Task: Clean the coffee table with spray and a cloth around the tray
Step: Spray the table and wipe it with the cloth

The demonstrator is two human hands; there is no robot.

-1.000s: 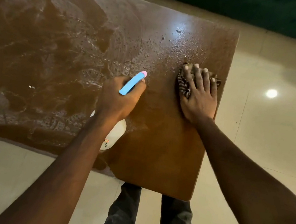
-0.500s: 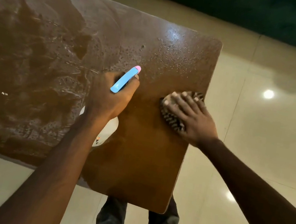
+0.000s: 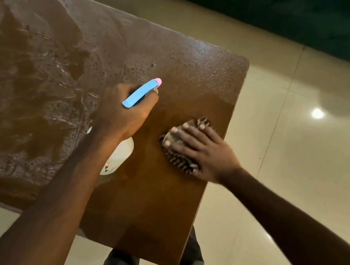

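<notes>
Right hand (image 3: 206, 152) lies flat, fingers spread, pressing striped cloth (image 3: 182, 161) onto coffee table (image 3: 151, 215) right of centre frame. Left hand (image 3: 124, 113) is wrapped around spray bottle (image 3: 120, 155), nozzle toward upper right. Tray not in view. Advice: keep palm pressure even, overlap strokes up into droplets (image 3: 202, 68)

We see our left hand (image 3: 124, 113) wrapped round the spray bottle (image 3: 118, 156), blue trigger head w/ pink tip up top. Our right hand (image 3: 203, 151) presses flat on the striped cloth (image 3: 179, 161) near the coffee table (image 3: 151, 215) right edge. Droplets cover the far corner; smeared residue on the left part. Pale tile floor (image 3: 289, 173) beyond.
</notes>
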